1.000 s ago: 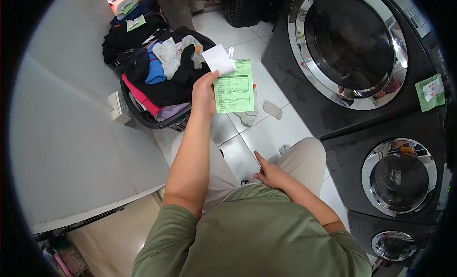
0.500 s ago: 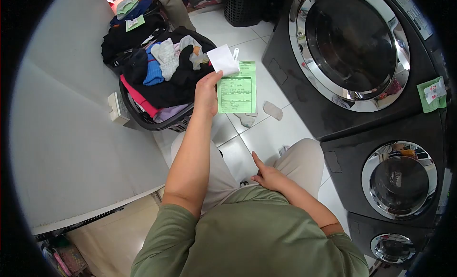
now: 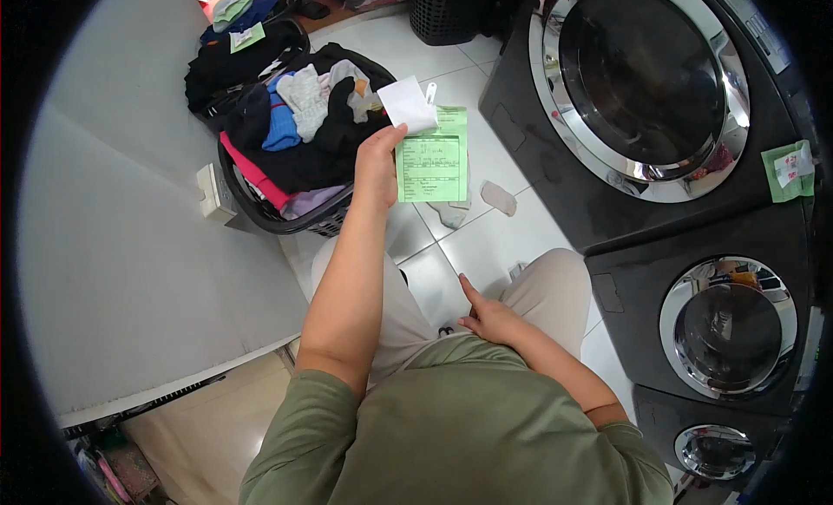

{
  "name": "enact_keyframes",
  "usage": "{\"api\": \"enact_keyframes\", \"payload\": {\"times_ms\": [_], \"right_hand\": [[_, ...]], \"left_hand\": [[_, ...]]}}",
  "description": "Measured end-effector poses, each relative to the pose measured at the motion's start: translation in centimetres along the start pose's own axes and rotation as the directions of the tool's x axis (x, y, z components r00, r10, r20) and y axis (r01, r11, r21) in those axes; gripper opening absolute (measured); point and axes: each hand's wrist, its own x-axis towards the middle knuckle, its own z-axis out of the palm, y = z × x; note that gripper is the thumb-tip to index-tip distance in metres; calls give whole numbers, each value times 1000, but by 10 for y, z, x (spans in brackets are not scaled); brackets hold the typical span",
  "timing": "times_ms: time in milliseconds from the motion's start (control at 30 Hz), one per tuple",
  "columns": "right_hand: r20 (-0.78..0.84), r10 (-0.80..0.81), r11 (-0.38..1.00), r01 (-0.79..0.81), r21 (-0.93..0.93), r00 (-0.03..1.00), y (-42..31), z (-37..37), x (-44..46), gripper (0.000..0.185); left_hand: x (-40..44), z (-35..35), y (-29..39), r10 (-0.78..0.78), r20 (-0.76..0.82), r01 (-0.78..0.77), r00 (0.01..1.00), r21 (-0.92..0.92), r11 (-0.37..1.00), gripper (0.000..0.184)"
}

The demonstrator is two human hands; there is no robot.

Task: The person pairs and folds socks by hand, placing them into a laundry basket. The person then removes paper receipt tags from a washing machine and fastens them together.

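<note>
My left hand [image 3: 378, 162] is closed on a green paper form [image 3: 432, 171] with printed boxes and handwriting too small to read. A folded white paper slip [image 3: 407, 104] lies over the form's top edge, by the thumb, with a small white clip-like piece at its corner. Low over my lap is my right hand [image 3: 488, 319], its index finger stretched out and nothing held. Beyond the left hand, a black laundry basket [image 3: 260, 224] is heaped with dark clothes, a blue and white knit piece [image 3: 300, 106] and a pink garment.
Black front-loading machines [image 3: 555, 158] with chrome doors line the right side; a green paper packet [image 3: 788, 171] is stuck on one. A second clothes pile [image 3: 234, 67] sits behind the basket. Grey cloth pieces [image 3: 498, 199] lie on the tiled floor. A pale wall [image 3: 130, 227] runs along the left.
The legs of another person behind the basket have gone from view. The form and left hand sit slightly higher in view; the right hand stays almost still.
</note>
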Motion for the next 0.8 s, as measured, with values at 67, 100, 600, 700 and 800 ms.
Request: {"api": "enact_keyframes", "payload": {"times_ms": [67, 100, 600, 700, 800], "right_hand": [[2, -4, 1000, 4, -1, 1000, 2, 1, 1, 89], [2, 0, 1000, 0, -4, 1000, 2, 1, 0, 89], [8, -5, 999, 5, -33, 1000, 3, 3, 4, 88], [10, -20, 1000, 21, -20, 1000, 4, 3, 5, 88], [19, -23, 1000, 23, -9, 1000, 4, 3, 6, 89]], "left_hand": [[-4, 4, 2, 6, 6, -6, 1000, 6, 1000, 25], [-5, 6, 4, 10, 9, -10, 1000, 9, 1000, 25], [6, -2, -6, 11, 4, -11, 1000, 57, 998, 24], [1, 2, -4, -9, -16, 10, 1000, 63, 998, 24], [-2, 6, -1, 3, -5, -3, 1000, 62, 998, 24]]}}
